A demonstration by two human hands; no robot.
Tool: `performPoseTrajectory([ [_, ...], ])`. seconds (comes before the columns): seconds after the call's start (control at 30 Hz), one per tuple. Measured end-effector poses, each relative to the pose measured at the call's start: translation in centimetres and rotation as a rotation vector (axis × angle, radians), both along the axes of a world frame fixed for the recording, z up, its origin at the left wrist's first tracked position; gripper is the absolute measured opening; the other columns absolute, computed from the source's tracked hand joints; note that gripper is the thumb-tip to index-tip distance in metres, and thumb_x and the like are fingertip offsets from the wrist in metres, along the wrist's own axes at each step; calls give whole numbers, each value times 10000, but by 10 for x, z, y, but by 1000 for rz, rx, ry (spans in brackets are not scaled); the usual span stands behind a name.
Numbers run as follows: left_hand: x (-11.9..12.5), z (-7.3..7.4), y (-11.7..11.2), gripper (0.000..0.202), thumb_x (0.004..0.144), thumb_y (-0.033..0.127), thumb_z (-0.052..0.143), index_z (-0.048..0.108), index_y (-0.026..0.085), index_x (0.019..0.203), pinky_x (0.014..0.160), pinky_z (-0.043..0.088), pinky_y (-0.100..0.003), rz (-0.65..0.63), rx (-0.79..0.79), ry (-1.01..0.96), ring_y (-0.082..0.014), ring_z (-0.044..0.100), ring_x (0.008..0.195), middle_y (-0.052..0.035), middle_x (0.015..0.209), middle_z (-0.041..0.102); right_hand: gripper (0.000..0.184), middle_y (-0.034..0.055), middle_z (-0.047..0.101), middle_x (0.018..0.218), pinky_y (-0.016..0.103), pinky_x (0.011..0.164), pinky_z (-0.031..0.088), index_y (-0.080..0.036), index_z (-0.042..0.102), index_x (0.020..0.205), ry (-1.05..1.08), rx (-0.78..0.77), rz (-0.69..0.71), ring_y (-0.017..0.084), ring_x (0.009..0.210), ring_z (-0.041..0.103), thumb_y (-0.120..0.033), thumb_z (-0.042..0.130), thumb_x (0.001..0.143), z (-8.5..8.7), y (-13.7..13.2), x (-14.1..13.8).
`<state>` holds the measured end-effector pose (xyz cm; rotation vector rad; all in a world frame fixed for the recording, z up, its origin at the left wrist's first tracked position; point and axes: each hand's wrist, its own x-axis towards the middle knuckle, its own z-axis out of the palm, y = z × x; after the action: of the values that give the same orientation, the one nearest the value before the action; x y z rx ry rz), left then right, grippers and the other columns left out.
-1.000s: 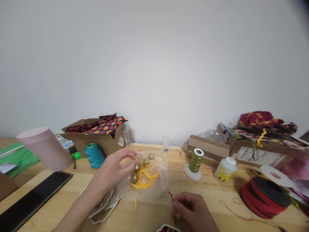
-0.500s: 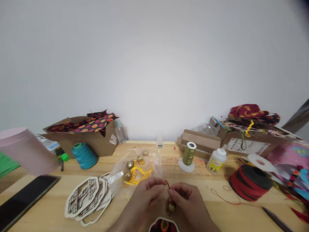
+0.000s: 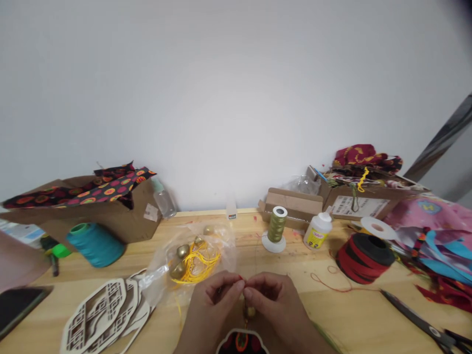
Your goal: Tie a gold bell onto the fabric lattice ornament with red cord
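Observation:
My left hand (image 3: 212,305) and my right hand (image 3: 275,302) meet at the bottom middle, fingertips pinched together on a short red cord (image 3: 241,279). A small gold bell (image 3: 250,311) hangs from that cord just below the fingers. Under it lies a dark patterned ornament (image 3: 241,343) with a white edge, cut off by the frame. Just beyond my hands sits a clear plastic bag (image 3: 191,255) holding several gold bells and yellow cords.
White cut-out lattice shapes (image 3: 105,312) lie at the left, with a teal thread cone (image 3: 94,243) and a cardboard box of patterned fabric (image 3: 77,201) behind. An olive thread spool (image 3: 276,226), glue bottle (image 3: 317,231), red ribbon roll (image 3: 363,250) and scissors (image 3: 424,324) stand right.
My left hand left the plastic bag and came in to join my right hand on the red cord. The view has swung to the right.

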<state>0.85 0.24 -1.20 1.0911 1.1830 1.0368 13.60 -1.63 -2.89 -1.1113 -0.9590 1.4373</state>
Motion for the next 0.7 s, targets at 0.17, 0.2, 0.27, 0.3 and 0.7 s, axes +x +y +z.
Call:
performPoseTrajectory([
  [0.17,-1,-2,0,123,561,276,697,659,159,563,495,402,-209,-12,-79,-64,-134,526,523,4,538,615,267,1,567,466,207,466,379,-105,648,584,6,19,32,90,442,498,-365,659,642,0,-1,0],
  [0.2,-1,-3,0,131,564,284,696,663,157,565,485,399,-209,-20,-94,-67,-133,525,515,1,537,619,270,-3,563,464,205,465,378,-107,646,587,6,21,36,86,437,495,-369,651,652,-1,-1,1],
  [0.27,-2,-3,-1,144,565,296,695,667,155,562,469,393,-208,-25,-113,-75,-132,523,499,-2,527,623,277,-9,557,465,207,468,383,-112,642,597,16,21,39,86,436,495,-383,647,654,-3,0,1],
  [0.3,-2,-3,-1,147,563,300,696,667,155,558,465,392,-209,-24,-118,-81,-133,524,495,-2,524,625,282,-11,557,467,209,471,386,-114,640,602,25,18,42,87,437,496,-391,647,651,-4,0,1],
  [0.7,-3,-4,-1,166,575,319,692,681,154,596,520,416,-210,-3,-102,-38,-140,543,546,-4,547,646,283,3,596,478,175,434,364,-120,639,619,41,16,29,71,420,490,-399,638,665,2,-1,2],
])
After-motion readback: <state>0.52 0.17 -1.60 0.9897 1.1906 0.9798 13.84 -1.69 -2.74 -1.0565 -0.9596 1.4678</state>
